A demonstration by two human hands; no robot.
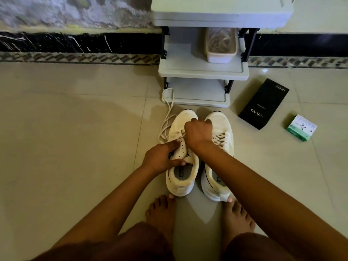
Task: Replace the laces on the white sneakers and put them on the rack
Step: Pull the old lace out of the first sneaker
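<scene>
Two white sneakers stand side by side on the floor, toes toward the rack (203,72). The left sneaker (181,178) has most of its eyelets bare, and a loose white lace (165,127) trails from it to the left, up to the rack's foot. My left hand (162,157) grips the left sneaker's eyelet flap and tongue. My right hand (198,134) reaches across and pinches the lace near the lowest eyelets. The right sneaker (219,147) is still laced.
A grey shoe rack with bare shelves holds a white tub of laces (221,46) on its middle shelf. A black phone box (263,104) and a small green-and-white box (301,128) lie on the tiles to the right. My bare feet (162,211) sit behind the sneakers.
</scene>
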